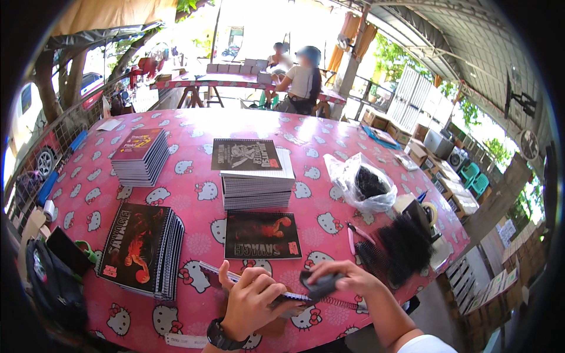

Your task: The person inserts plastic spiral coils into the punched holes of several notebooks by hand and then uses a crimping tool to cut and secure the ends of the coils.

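Note:
Near the front edge of the table, my left hand (pixel 256 297) is closed round a thin notebook (pixel 213 268), held tilted with its edge up. A black watch (pixel 225 335) sits on that wrist. In my right hand (pixel 348 275) is a dark, palm-sized tool (pixel 321 285), pressed close to the notebook's right end; its exact kind is blurred. From that end a thin spiral binding coil (pixel 344 303) runs out to the right beneath my right hand. Just beyond lies a black-covered notebook (pixel 263 235). Pink-handled pliers (pixel 360 234) rest right of it, beside a heap of black binding coils (pixel 397 250).
Stacks of spiral notebooks (pixel 138 253), unbound books (pixel 139 156) and page blocks (pixel 257 191) stand on the pink patterned table (pixel 194 232). A plastic bag (pixel 368 185), tape roll (pixel 431 213) and dark bag (pixel 50 288) lie around. Two people (pixel 301 85) sit at a far table.

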The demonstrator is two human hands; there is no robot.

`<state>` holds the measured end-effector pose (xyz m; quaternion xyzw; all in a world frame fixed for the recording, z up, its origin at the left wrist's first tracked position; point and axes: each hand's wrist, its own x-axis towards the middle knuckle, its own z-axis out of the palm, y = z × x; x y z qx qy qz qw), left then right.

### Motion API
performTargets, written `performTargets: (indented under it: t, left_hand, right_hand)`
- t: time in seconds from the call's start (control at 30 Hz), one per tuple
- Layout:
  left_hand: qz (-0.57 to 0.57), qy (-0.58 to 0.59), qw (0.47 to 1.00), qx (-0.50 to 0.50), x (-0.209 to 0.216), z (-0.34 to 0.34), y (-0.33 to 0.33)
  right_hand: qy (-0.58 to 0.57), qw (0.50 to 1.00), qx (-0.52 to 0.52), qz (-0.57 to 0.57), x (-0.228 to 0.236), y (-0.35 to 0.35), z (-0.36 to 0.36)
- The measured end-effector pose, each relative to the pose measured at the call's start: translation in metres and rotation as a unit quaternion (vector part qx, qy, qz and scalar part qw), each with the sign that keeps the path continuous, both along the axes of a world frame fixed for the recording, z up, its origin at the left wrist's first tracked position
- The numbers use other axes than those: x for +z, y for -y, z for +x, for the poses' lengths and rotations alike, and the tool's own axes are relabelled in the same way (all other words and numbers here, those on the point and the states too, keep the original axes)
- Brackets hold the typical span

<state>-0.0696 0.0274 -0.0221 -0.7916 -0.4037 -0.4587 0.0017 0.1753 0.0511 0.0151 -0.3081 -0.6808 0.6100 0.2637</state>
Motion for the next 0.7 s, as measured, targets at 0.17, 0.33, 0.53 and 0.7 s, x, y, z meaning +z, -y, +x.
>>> performTargets:
  t: [0.17, 0.33, 0.53, 0.7]
  left_hand:
    - [-0.009, 0.027, 1.0, -0.012, 0.001, 0.003, -0.001]
    - [-0.007, 0.037, 0.999, 0.0, 0.002, 0.003, -0.001]
    - [0.029, 0.024, 0.998, -0.052, 0.01, 0.004, 0.003]
    - [0.008, -0.007, 0.994, -0.105, 0.011, 0.006, 0.006]
  right_hand:
    - [-0.035, 0.999, 0.03, 0.0, -0.002, 0.0, 0.0]
    - [-0.062, 0.998, -0.019, -0.01, 0.005, 0.014, -0.001]
    - [-0.181, 0.983, 0.018, -0.021, -0.021, 0.009, -0.009]
    - [-0.315, 0.936, -0.119, -0.104, -0.069, 0.003, 0.012]
